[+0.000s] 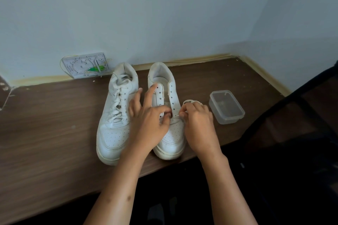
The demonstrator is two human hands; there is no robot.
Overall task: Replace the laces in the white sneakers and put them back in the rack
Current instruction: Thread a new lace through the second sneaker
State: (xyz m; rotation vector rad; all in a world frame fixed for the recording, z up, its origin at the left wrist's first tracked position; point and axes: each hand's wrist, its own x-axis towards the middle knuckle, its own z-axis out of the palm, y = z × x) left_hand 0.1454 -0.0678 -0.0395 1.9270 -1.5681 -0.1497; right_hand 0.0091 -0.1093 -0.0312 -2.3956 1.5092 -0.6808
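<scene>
Desk [45, 133] dark wood, pale wall [164, 14] behind; left grip [148, 120] pinching sneaker [168, 115] eyelet flap, right grip [198, 124] pinching lace [189, 102]

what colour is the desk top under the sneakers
Dark brown wood grain desk top, clearest in the head view.
</scene>
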